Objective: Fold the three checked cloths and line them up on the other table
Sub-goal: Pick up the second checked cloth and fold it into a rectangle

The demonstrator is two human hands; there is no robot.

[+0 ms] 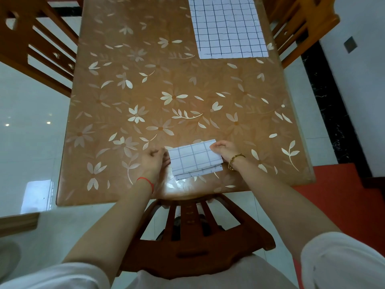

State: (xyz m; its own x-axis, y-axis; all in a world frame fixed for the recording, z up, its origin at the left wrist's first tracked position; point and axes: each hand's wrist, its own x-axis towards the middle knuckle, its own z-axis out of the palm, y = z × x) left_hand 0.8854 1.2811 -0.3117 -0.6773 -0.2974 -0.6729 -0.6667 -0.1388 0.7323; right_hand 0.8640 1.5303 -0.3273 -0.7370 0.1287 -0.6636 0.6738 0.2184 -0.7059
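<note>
Folded cloth (193, 159) lies by the bench's (125, 80) near edge; left grip (155, 161) curls round its left end, right grip (224, 150) pinches its right end. A flat cloth (229, 26) lies at the far right corner.

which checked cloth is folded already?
The near cloth, held between left grip and right grip at the table's near edge: small, stacked layers showing. The far cloth, far right, lies spread flat.

No text, label, brand, number or sign can be read anywhere: the checked cloths (195, 158) show only grid lines and the tabletop (145, 90) only flowers.
</note>
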